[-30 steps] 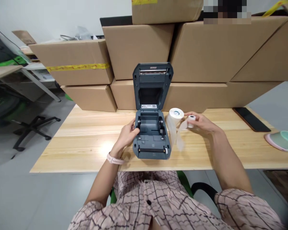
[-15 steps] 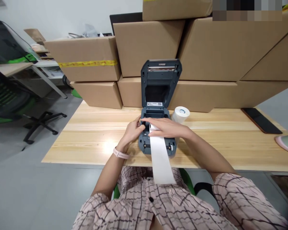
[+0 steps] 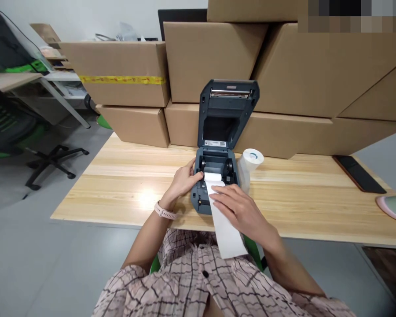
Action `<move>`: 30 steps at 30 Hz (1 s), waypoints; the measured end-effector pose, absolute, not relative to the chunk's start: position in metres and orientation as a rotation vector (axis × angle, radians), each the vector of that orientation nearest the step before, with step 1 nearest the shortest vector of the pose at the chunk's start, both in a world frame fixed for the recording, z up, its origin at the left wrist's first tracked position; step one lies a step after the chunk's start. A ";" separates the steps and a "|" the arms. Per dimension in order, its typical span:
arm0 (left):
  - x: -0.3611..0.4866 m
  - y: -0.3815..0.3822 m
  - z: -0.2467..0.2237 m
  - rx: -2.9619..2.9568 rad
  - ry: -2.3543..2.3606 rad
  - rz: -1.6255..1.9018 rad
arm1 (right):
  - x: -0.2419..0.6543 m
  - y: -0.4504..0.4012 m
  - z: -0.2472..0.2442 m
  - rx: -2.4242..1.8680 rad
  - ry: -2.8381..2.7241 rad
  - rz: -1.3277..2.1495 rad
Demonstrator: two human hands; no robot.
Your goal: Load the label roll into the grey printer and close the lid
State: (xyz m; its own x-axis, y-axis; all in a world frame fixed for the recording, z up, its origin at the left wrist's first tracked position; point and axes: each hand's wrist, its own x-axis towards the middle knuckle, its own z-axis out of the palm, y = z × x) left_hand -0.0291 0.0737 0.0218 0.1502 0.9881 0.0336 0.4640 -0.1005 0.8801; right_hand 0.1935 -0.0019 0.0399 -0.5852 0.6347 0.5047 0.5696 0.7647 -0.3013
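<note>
A dark grey label printer stands on the table with its lid tilted up. Inside lies a small white paper roll, whose strip runs out over the front and hangs past the table edge. My left hand grips the printer's left side, thumb over the inner rim and fingers outside. Stretched fingers of my right hand lie on top of the strip near the printer's front; its thumb is hidden. Close to the printer's right side is a larger white label roll, partly unrolled.
Stacked cardboard boxes line the back of the wooden table. A dark phone lies at the right, beside a pink-rimmed greenish object. An office chair stands on the floor at the left.
My right hand has moved from over the small roll toward me and right, onto the strip, so the roll and the printer's inside now show. My left hand keeps its place on the printer.
</note>
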 end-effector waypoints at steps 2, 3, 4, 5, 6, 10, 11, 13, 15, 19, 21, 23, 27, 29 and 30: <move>-0.029 0.074 0.022 1.673 1.408 0.892 | 0.184 -0.009 0.035 -0.923 -2.282 0.042; -0.029 0.074 0.021 1.670 1.407 0.897 | 0.179 -0.011 0.034 -0.945 -2.247 -0.002; -0.029 0.074 0.021 1.666 1.406 0.902 | 0.174 -0.013 0.033 -0.968 -2.215 -0.042; -0.029 0.074 0.021 1.661 1.404 0.909 | 0.169 -0.014 0.033 -0.992 -2.190 -0.078; -0.029 0.074 0.021 1.655 1.402 0.915 | 0.165 -0.015 0.032 -1.014 -2.173 -0.108; -0.028 0.074 0.020 1.644 1.391 0.933 | 0.161 -0.018 0.030 -1.037 -2.166 -0.109; -0.028 0.074 0.019 1.643 1.388 0.937 | 0.163 -0.019 0.030 -1.031 -2.167 -0.082; -0.028 0.074 0.019 1.640 1.386 0.945 | 0.171 -0.021 0.032 -1.002 -2.187 0.036; -0.028 0.074 0.020 1.641 1.384 0.945 | 0.185 -0.019 0.040 -0.915 -2.222 0.290; -0.028 0.071 0.026 1.681 1.459 0.889 | 0.219 0.027 0.075 -0.912 -1.855 0.467; -0.027 0.066 0.030 1.700 1.572 0.875 | 0.233 0.077 0.092 -0.985 -1.604 0.291; -0.024 0.056 0.031 1.679 1.622 0.915 | 0.241 0.137 0.105 -0.926 -1.574 0.309; -0.023 0.024 0.025 1.517 1.443 1.051 | 0.233 0.233 0.114 -0.870 -1.672 0.579; -0.026 0.007 0.018 1.408 1.365 1.093 | 0.224 0.241 0.113 -0.835 -1.706 0.519; -0.029 0.000 0.015 1.350 1.340 1.104 | 0.220 0.233 0.112 -0.829 -1.703 0.428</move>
State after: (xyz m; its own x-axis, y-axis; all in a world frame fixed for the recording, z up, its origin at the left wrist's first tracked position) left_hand -0.0293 0.0001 0.0149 0.0102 0.9999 -0.0035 0.1881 0.0015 0.9821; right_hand 0.2199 0.2328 0.1117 -0.1143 0.7155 0.6892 0.3048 0.6856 -0.6611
